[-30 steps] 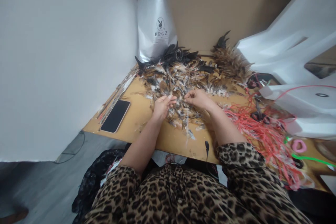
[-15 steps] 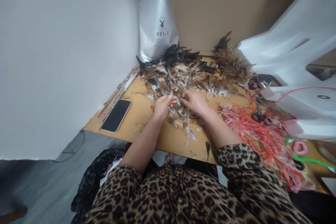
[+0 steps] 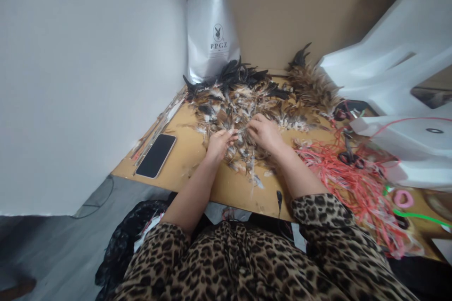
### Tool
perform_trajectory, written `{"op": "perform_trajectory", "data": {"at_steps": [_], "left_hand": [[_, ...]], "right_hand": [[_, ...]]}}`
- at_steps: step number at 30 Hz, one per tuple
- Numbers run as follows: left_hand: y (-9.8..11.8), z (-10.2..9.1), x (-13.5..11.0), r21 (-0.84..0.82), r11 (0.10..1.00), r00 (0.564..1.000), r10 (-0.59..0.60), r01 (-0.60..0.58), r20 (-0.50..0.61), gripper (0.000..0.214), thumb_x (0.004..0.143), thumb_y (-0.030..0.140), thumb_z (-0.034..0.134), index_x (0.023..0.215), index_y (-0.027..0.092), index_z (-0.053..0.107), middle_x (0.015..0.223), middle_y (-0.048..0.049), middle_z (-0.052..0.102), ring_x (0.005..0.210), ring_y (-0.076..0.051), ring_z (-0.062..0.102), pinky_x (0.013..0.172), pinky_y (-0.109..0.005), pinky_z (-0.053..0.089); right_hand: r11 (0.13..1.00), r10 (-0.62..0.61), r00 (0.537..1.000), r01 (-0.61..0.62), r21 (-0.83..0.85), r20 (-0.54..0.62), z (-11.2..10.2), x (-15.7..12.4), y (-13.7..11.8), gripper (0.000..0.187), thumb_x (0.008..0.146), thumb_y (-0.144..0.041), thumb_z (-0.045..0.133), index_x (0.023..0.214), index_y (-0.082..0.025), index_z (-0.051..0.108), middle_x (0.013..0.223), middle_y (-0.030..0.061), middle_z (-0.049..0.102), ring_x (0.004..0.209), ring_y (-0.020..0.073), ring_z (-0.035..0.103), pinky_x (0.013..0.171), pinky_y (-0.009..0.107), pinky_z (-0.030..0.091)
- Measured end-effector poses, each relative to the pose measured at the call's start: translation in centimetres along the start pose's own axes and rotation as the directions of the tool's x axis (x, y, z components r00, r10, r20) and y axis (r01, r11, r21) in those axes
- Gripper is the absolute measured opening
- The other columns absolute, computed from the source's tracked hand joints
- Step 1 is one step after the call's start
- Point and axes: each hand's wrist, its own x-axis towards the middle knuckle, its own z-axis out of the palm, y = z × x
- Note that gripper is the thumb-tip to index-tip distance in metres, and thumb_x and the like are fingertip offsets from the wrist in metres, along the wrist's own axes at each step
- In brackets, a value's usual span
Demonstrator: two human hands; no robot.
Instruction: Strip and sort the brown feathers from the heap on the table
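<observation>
Head | feathers (image 3: 243, 96) under and beyond left hand (image 3: 217, 145) and right hand (image 3: 265, 133) | both seemingly pinching thin ones

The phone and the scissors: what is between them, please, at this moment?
In the head view, going from phone to scissors: a stretch of tabletop, the left hand, feathers, the right forearm, then tangled red strands.

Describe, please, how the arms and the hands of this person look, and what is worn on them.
The left hand and the right hand are bare: no gloves, watch or bracelet can be seen. The left sleeve and the right sleeve have the same leopard print, dark spots on tan, and both stop well short of the hands.
</observation>
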Motion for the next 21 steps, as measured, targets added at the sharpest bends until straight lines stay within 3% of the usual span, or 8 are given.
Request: {"op": "perform_trajectory", "data": {"at_steps": [7,12,14,18,21], "left_hand": [[0.3,-0.3,-0.3,-0.028,0.986,0.967,-0.157,0.166,0.201,0.011,0.073,0.018,0.064,0.079,0.009,0.061,0.089,-0.0104,0.068,0.066,-0.009,0.064,0.047,-0.013,0.041],[0.3,0.1,-0.4,-0.016,0.989,0.979,-0.144,0.147,0.146,0.009,0.072,0.016,0.065,0.073,0.008,0.06,0.076,-0.0071,0.067,0.059,-0.006,0.06,0.047,-0.012,0.04],[0.3,0.2,-0.3,-0.041,0.994,0.988,-0.099,0.104,0.116,0.01,0.07,0.016,0.066,0.071,0.008,0.06,0.071,-0.0056,0.066,0.058,-0.005,0.059,0.048,-0.012,0.04],[0.3,0.3,-0.1,-0.087,0.996,0.997,0.029,-0.023,0.068,0.015,0.066,0.02,0.07,0.072,0.009,0.062,0.071,-0.0045,0.066,0.059,-0.005,0.059,0.051,-0.014,0.041],[0.2,0.3,-0.1,-0.067,0.992,0.993,0.111,-0.109,0.042,0.019,0.064,0.024,0.071,0.072,0.01,0.062,0.071,-0.0044,0.066,0.059,-0.006,0.059,0.053,-0.016,0.041]], "right_hand": [[0.991,-0.114,0.99,0.107,-0.086,-0.086,0.0,-0.1,0.4,0.025,0.086,-0.027,0.04,0.088,-0.022,0.064,0.098,0.0064,0.055,0.082,0.0157,0.049,0.062,0.025,0.03],[0.989,-0.147,0.984,0.143,-0.043,-0.101,0.4,-0.1,0.2,0.022,0.085,-0.026,0.043,0.087,-0.022,0.064,0.096,0.0061,0.057,0.083,0.016,0.051,0.062,0.026,0.033],[0.992,-0.103,0.98,0.113,0.052,-0.171,0.4,-0.1,-0.2,0.02,0.083,-0.026,0.046,0.09,-0.022,0.064,0.097,0.0067,0.056,0.085,0.0165,0.052,0.065,0.026,0.036],[0.944,0.126,0.937,-0.013,0.33,-0.325,-0.2,-0.1,-1.3,0.019,0.08,-0.029,0.05,0.088,-0.018,0.064,0.094,0.0083,0.056,0.078,0.0161,0.053,0.068,0.028,0.04],[0.825,0.265,0.947,-0.125,0.551,-0.182,0.0,0.0,-2.1,0.022,0.076,-0.036,0.054,0.072,-0.016,0.063,0.073,0.0046,0.059,0.065,0.014,0.051,0.061,0.027,0.039]]}}
